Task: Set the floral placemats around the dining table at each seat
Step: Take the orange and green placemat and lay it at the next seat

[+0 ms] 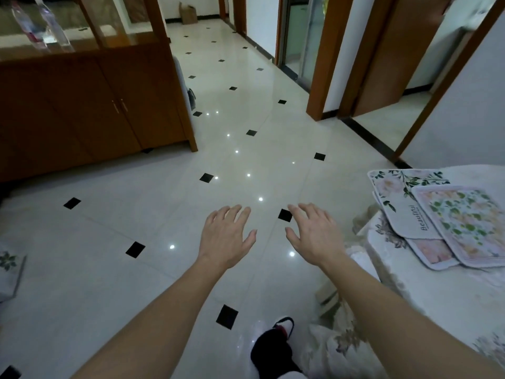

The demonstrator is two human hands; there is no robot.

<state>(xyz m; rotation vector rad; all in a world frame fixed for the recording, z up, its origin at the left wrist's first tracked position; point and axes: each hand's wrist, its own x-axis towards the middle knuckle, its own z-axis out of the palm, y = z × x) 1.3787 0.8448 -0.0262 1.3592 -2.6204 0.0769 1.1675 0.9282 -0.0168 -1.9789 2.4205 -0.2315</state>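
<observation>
A stack of floral placemats lies on the dining table at the right, which is draped in a pale flowered cloth. The top mat shows green leaves, and the one under it reads "Beautiful". My left hand and my right hand hover side by side over the floor, left of the table. Both have spread, relaxed fingers and hold nothing. The right hand is a short way left of the stack and does not touch it.
A wooden cabinet with glass upper doors stands at the back left. White floor tiles with black insets run to a hallway with wooden door frames. A floral object sits at the left edge. My slippered foot is below.
</observation>
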